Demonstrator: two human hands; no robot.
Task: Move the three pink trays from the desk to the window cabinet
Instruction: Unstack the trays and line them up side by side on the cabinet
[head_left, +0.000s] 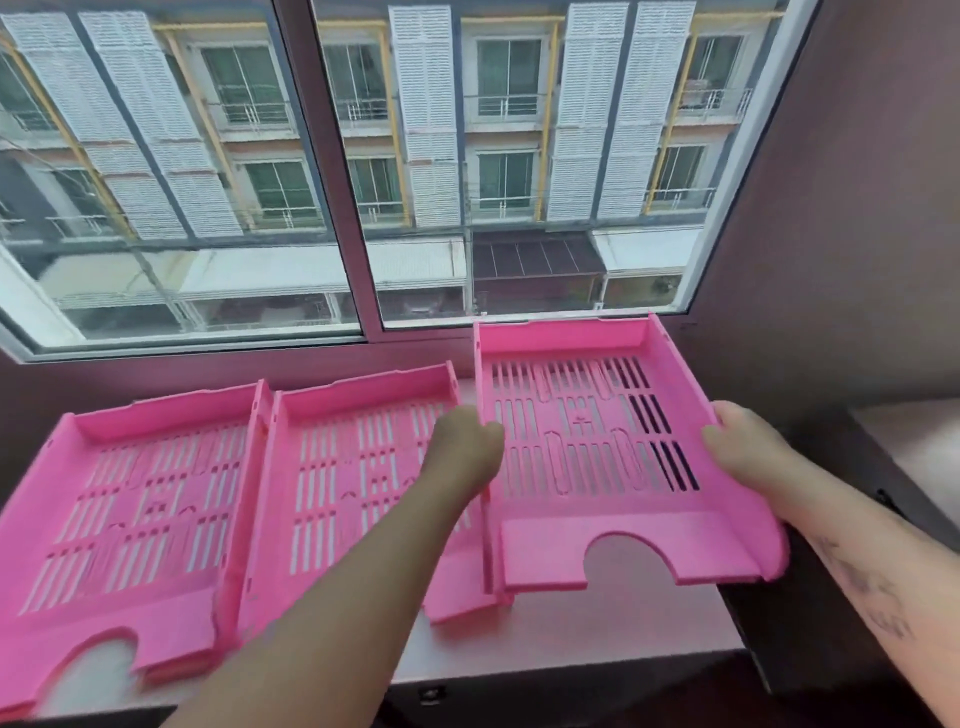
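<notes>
Both hands hold the third pink slotted plastic tray (597, 441) by its long side walls: the left hand (467, 447) has its grip curled over the left wall, and the right hand (748, 447) is wrapped on the right wall, thumb on the rim. This tray sits at the right end of the pale counter (571, 629) that tops the window cabinet, and I cannot tell whether it already rests there or hangs just above; its right front corner reaches past the counter's edge over the dark gap beside it. Just to its left lies the middle pink tray (363, 467), and beyond that the left pink tray (130, 509), the two touching side by side. Judging by this, the last step is in hand (setting down the final tray). The next move likely calls for nudging it left so the whole base is supported, then letting go. Its long axis runs from the person toward the glass window (363, 156), with the notched, cut-out front lip nearest the person and the tall back wall at the window sill, matching its neighbours.
</notes>
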